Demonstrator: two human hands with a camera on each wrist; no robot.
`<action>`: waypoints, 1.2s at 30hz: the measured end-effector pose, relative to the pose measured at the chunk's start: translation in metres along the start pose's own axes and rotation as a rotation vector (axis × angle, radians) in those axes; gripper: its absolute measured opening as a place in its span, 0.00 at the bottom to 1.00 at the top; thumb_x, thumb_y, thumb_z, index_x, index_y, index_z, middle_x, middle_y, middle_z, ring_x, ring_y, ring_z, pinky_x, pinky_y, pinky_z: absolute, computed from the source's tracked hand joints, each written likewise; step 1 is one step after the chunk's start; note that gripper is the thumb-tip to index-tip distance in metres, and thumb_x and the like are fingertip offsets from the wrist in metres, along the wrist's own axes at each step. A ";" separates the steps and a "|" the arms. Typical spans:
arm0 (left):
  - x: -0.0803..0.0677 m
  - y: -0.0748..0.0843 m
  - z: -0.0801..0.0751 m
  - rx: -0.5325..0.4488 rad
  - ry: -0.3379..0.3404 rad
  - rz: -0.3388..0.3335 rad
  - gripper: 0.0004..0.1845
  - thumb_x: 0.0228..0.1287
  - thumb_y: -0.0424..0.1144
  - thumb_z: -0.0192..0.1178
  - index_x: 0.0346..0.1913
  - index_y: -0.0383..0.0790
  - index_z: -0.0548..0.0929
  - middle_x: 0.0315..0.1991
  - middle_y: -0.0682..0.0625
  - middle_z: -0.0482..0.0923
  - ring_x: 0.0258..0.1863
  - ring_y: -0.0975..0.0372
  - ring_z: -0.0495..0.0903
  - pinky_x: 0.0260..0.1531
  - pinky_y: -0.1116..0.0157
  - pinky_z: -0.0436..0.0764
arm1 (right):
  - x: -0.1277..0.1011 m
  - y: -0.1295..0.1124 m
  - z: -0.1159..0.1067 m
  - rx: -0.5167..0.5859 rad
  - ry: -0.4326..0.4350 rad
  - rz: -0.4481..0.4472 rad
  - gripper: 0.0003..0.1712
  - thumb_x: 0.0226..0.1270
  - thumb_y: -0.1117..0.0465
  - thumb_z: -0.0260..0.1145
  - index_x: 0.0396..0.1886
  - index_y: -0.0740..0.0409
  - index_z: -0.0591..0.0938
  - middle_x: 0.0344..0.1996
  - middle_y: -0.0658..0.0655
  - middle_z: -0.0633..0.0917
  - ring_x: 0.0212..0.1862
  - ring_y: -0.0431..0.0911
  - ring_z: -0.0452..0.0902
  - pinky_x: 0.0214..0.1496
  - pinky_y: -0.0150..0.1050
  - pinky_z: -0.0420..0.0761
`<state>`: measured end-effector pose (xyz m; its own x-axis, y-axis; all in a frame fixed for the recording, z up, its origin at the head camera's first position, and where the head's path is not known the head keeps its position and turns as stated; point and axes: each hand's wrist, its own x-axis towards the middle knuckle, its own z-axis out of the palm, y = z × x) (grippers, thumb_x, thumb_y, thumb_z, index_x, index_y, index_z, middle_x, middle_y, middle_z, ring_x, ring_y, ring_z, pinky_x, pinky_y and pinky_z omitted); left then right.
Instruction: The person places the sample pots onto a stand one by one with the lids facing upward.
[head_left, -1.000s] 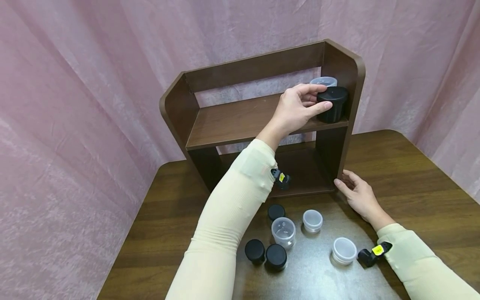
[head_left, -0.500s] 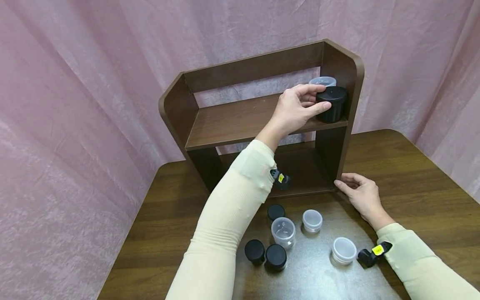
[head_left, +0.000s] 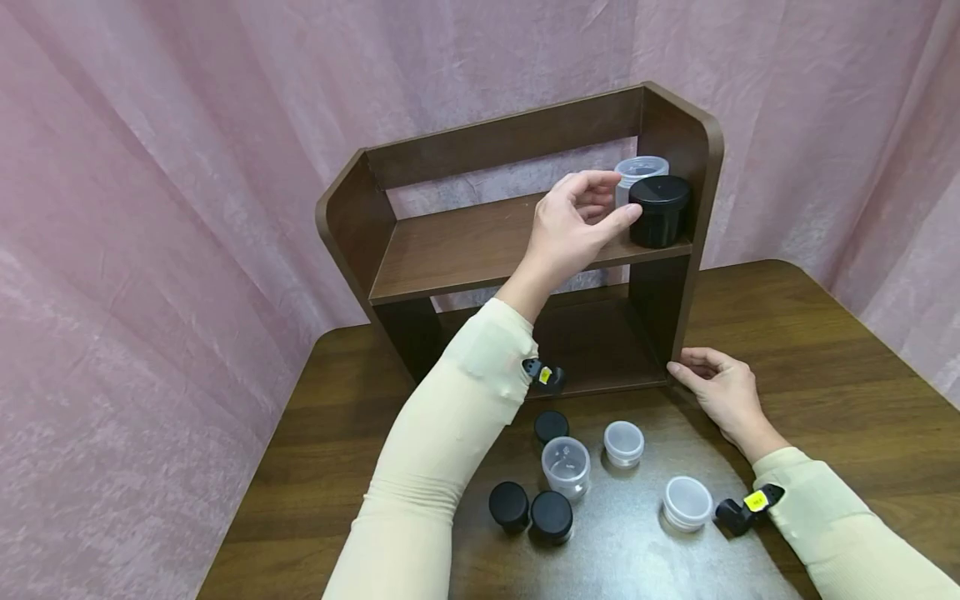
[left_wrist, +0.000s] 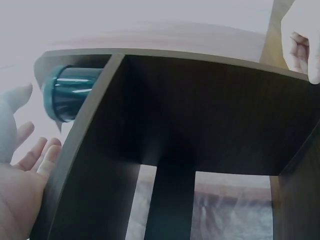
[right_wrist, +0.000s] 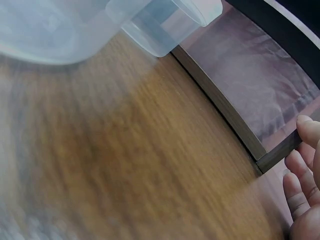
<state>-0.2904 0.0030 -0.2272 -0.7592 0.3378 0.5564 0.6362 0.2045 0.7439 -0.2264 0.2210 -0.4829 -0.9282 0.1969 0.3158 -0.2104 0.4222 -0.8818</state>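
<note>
Two jars stood on the shelf (head_left: 480, 242), a black jar (head_left: 658, 210) and a clear jar (head_left: 636, 171) behind it, both by the right wall; six more lay on the table (head_left: 825, 350) and were left to go up, I judged. My left hand (head_left: 573, 221) hovered just left of the black jar, fingers loosely curled and apart from it, holding nothing; my right hand (head_left: 718, 387) rested with straight fingers against the shelf's lower right corner. The nearest loose ones, a clear tub (head_left: 624, 442) and a flat tub (head_left: 687, 502), sat just left of my right hand; three black jars (head_left: 551, 514) and an open jar (head_left: 566, 465) lay below my left forearm.
</note>
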 end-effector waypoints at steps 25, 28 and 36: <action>-0.164 -0.059 -0.051 0.042 -0.285 -0.078 0.13 0.57 0.33 0.69 0.45 0.38 0.83 0.39 0.50 0.82 0.38 0.62 0.79 0.37 0.64 0.81 | 0.005 0.005 -0.010 0.037 -0.001 0.037 0.25 0.61 0.53 0.71 0.51 0.67 0.80 0.33 0.31 0.79 0.36 0.26 0.76 0.35 0.19 0.76; -0.180 -0.065 -0.049 0.047 -0.330 -0.127 0.13 0.57 0.31 0.68 0.46 0.35 0.83 0.39 0.47 0.82 0.38 0.57 0.79 0.36 0.63 0.80 | 0.004 0.005 -0.012 0.040 -0.002 0.039 0.25 0.61 0.54 0.71 0.51 0.68 0.80 0.33 0.31 0.79 0.36 0.26 0.76 0.35 0.19 0.76; -0.199 -0.071 -0.043 0.064 -0.474 -0.163 0.17 0.55 0.34 0.71 0.48 0.36 0.82 0.40 0.45 0.82 0.39 0.60 0.80 0.40 0.60 0.82 | 0.004 0.007 -0.020 0.050 -0.003 0.038 0.26 0.61 0.55 0.71 0.51 0.70 0.79 0.32 0.30 0.79 0.36 0.26 0.76 0.35 0.18 0.75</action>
<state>-0.1904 -0.1185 -0.3754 -0.7130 0.6736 0.1947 0.5329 0.3401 0.7748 -0.2250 0.2427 -0.4809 -0.9369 0.2089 0.2804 -0.1899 0.3694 -0.9096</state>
